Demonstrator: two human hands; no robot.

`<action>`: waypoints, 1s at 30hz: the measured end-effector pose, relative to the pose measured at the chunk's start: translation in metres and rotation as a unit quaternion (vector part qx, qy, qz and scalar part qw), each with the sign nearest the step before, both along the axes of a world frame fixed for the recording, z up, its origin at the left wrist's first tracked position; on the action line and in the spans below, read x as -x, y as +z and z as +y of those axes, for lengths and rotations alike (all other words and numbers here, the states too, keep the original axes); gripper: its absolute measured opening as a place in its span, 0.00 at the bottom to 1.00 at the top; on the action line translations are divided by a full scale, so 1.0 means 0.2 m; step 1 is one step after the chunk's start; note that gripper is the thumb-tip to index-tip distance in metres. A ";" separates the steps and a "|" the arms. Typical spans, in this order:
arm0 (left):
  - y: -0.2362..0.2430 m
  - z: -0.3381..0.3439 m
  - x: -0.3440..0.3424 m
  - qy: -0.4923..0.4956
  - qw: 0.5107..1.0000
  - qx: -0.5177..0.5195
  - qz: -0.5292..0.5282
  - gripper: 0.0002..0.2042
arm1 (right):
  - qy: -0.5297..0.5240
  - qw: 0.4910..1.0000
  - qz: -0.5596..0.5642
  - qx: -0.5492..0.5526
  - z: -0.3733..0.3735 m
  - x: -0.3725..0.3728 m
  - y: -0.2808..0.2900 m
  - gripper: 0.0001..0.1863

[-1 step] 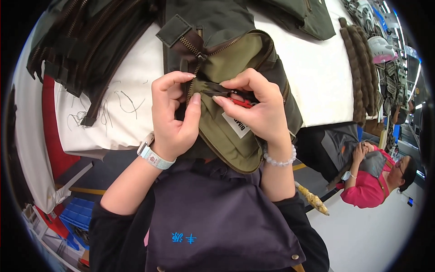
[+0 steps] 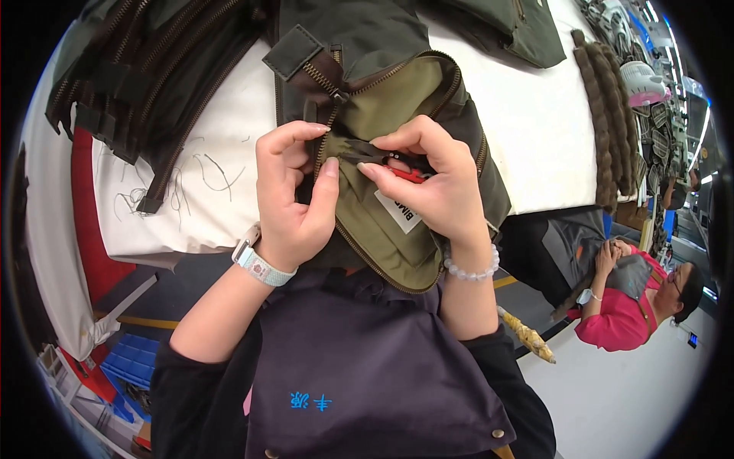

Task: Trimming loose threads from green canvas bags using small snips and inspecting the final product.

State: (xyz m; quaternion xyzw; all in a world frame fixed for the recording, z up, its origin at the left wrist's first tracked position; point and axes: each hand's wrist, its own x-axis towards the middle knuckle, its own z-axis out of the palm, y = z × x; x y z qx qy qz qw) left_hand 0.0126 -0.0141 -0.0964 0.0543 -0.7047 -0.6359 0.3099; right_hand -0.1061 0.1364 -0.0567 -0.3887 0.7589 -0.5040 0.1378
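Observation:
A dark green bag (image 2: pixel 382 249) lies in front of me, its brass zipper opened to show the olive lining (image 2: pixel 394 99). My left hand (image 2: pixel 297 195) grips the zippered edge at the left of the opening, with the thumb on the inner side and the other fingers partly hidden. In my right hand (image 2: pixel 436 176) are small thread snips (image 2: pixel 411 174) with dark blades and a red part on the handle. Their tips point left at the lining, close to my left thumb. A white label (image 2: pixel 397 212) sits on the lining below the snips.
More dark zippered pieces (image 2: pixel 138 76) are heaped at the left on the white table cover (image 2: pixel 218 222), near loose threads (image 2: pixel 222 172). Another green bag (image 2: pixel 516 27) lies at the back, with brown rolls (image 2: pixel 608 122) at the right. A person in pink (image 2: pixel 623 306) is nearby at the right.

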 end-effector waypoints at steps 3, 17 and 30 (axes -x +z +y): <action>0.01 0.00 -0.01 -0.013 1.000 -0.022 -0.013 0.22 | -0.018 0.986 -0.134 0.097 -0.02 -0.05 0.03 0.14; 0.11 0.02 -0.01 0.066 0.990 0.076 -0.099 0.13 | -0.060 0.989 -0.082 0.111 0.07 -0.05 -0.04 0.09; 0.09 -0.02 -0.03 0.010 0.989 -0.084 -0.122 0.04 | -0.053 0.990 0.129 0.000 -0.02 -0.11 -0.03 0.12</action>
